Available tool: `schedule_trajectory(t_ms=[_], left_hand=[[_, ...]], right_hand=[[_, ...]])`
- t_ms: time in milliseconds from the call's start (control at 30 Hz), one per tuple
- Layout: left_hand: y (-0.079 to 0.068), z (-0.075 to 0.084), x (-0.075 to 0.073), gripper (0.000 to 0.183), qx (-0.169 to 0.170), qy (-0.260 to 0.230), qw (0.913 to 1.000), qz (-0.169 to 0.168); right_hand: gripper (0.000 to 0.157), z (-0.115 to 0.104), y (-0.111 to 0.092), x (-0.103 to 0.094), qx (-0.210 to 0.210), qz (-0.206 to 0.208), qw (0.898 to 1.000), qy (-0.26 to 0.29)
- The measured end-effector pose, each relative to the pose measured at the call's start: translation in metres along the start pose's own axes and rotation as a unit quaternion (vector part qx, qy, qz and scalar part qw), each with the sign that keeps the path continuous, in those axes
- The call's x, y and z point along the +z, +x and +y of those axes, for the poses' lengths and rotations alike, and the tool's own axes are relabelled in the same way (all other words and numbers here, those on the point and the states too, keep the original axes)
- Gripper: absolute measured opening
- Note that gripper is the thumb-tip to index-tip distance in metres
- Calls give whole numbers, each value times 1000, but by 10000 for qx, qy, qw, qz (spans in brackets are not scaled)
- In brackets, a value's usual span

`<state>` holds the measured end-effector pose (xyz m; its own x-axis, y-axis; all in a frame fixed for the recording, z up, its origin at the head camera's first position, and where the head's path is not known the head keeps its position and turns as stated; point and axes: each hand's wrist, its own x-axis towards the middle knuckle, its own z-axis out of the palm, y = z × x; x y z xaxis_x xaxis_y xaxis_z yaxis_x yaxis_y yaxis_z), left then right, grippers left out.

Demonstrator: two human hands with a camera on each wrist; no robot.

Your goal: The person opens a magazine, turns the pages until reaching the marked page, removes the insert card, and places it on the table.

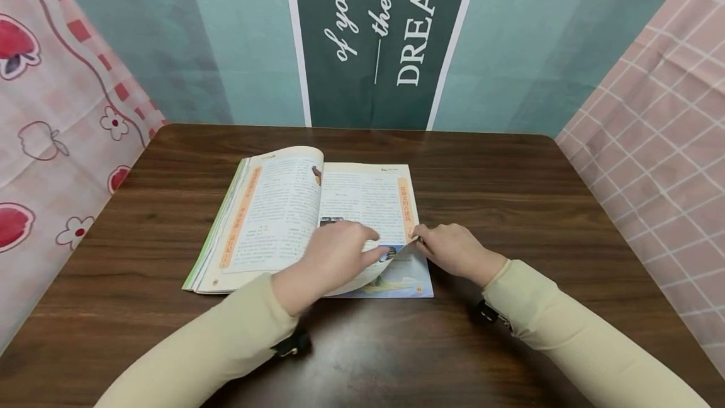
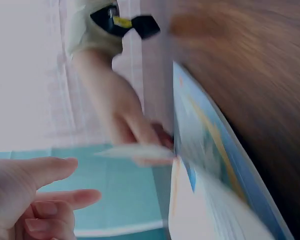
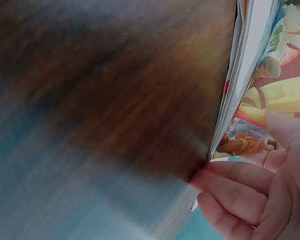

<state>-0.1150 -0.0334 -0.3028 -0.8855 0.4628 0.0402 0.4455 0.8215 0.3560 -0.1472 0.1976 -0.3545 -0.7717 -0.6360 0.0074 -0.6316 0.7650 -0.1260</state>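
An open magazine (image 1: 272, 219) with printed columns and orange side strips lies on the table. Its right-hand page (image 1: 362, 197) curls up at the near outer corner, baring a blue illustrated page (image 1: 416, 276) beneath. At that page's outer edge, my right hand (image 1: 455, 249) pinches the paper between thumb and fingers; the right wrist view shows the fingers (image 3: 235, 187) at the edge beside a colourful picture. Over the lower middle of the magazine is my left hand (image 1: 334, 257), holding nothing. Its thumb and index finger reach out, the other fingers loosely bent, apart from the page in the left wrist view.
The dark wooden table (image 1: 510, 194) surrounds the magazine. A teal cloth (image 1: 238, 36) with a lettered dark panel hangs behind it. Patterned pink cloths hang at the left (image 1: 62, 124) and right (image 1: 657, 162). Black straps (image 1: 291, 343) sit at both wrists.
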Motion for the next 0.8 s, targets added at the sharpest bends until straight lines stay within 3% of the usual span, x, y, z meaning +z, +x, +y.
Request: schedule_trajectory(t_ms=[133,233,400,533,633,800], left_hand=[[16,18,11,24,294,54,9994,-169],[24,25,16,19,353,100,9992,-186],[31,30,20,15,389,122,9991,-75],[32,29,19,19,323,44,9994,-82],[32,25,17,18,220,-59,9996,-189],[28,12,11,14,-28,-167,9997,-184]], right_hand=[[22,-1,1,1,127,-90,9996,228],[22,-1,1,2,124,-25,9999,68],[19,1,1,4,48,157,9996,-228],[22,2,-1,5,-40,222,9997,-96],[44,3,-3,4,24,98,9999,-66],[92,6,-4,0,528,-623,9966,108]])
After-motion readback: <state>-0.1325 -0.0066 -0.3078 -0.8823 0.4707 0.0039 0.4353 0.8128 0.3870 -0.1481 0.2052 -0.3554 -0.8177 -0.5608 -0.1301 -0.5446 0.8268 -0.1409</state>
